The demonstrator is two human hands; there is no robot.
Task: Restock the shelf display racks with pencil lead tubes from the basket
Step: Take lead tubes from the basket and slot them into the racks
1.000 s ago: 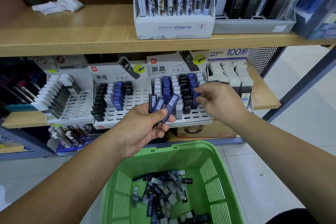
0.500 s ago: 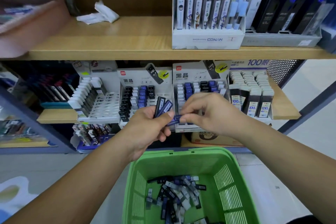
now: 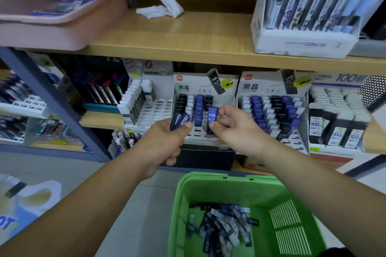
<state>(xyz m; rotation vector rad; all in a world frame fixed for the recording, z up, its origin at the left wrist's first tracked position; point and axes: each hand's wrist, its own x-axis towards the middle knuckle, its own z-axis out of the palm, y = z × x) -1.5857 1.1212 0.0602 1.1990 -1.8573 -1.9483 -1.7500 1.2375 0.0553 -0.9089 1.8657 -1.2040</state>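
A blue tube (image 3: pixel 212 118), drawn from the spares (image 3: pixel 180 120) gripped in the left hand (image 3: pixel 165 144), is now pinched upright by the fingers (image 3: pixel 227 111) of the right hand (image 3: pixel 235 130) before the middle rack (image 3: pixel 205 84), ready for slotting.

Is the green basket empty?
No, a pile of pencil lead tubes lies in the bottom of the green basket.

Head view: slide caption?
Right hand pinches blue HB 0.7 lead tube at white slotted rack; left hand grips spare tubes; green plastic basket below.
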